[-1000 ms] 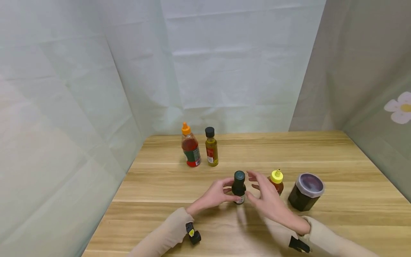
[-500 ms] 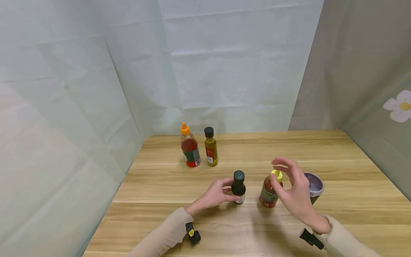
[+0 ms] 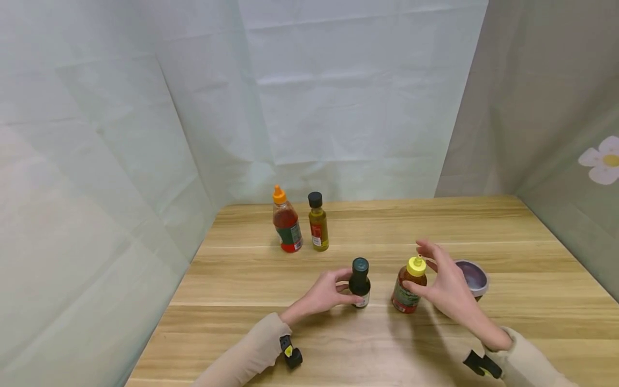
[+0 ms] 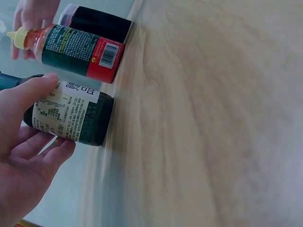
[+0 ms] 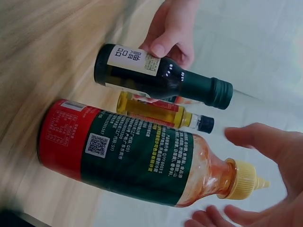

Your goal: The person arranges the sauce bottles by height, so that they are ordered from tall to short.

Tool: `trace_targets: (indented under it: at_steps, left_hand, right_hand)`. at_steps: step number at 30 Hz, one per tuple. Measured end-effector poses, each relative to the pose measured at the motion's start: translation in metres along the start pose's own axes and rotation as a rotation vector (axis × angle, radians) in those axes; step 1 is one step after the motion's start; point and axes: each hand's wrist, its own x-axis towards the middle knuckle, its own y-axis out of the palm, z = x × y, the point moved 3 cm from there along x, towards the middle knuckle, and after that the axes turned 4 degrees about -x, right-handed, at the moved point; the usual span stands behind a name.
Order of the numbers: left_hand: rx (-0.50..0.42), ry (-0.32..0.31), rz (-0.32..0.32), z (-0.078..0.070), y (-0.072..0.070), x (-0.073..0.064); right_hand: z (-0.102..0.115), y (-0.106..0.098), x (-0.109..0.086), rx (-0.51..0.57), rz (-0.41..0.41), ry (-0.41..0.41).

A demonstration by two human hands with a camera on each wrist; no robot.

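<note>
My left hand (image 3: 325, 293) holds a small dark glass sauce bottle (image 3: 359, 285) upright on the table, thumb on one side and fingers on the other. Its pale label (image 4: 59, 113) shows close up in the left wrist view. To its right stands a squeeze bottle of red sauce (image 3: 404, 298) with a yellow nozzle cap (image 5: 240, 179) and a green and red label. Around that cap and upper body my right hand (image 3: 450, 285) is spread, thumb on the near side. In the right wrist view a gap shows between its fingers and the bottle.
A dark jar with a pale purple lid (image 3: 473, 277) stands behind my right hand, partly hidden. At the back left are an orange-capped red sauce bottle (image 3: 287, 223) and a black-capped oil bottle (image 3: 317, 228). Cloth sheets (image 3: 358, 97) hang behind the wooden table (image 3: 232, 279).
My right hand has moved right, away from beside the dark bottle, over to the yellow-capped bottle, and has lowered around it. The left hand keeps its hold in place.
</note>
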Motion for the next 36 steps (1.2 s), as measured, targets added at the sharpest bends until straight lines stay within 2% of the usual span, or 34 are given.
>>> trace_targets:
  at_steps: [5, 13, 18, 24, 36]
  left_hand:
    - [0.002, -0.001, -0.001, 0.0, 0.0, -0.002]
    - [0.003, -0.011, 0.002, 0.0, 0.001, -0.003]
    - [0.007, -0.008, 0.001, 0.0, 0.001, -0.002]
    - [0.012, 0.001, 0.0, 0.0, 0.002, 0.0]
    - [0.018, -0.011, -0.001, 0.002, 0.001, 0.003]
  right_hand:
    - [-0.006, 0.004, -0.002, -0.053, 0.15, 0.077]
    - [-0.011, 0.004, 0.0, -0.115, 0.264, 0.148]
    - [-0.01, 0.003, 0.004, -0.172, 0.256, 0.129]
    - [-0.007, 0.002, 0.01, -0.145, 0.22, 0.123]
    - [0.004, 0.012, 0.046, -0.082, 0.208, 0.142]
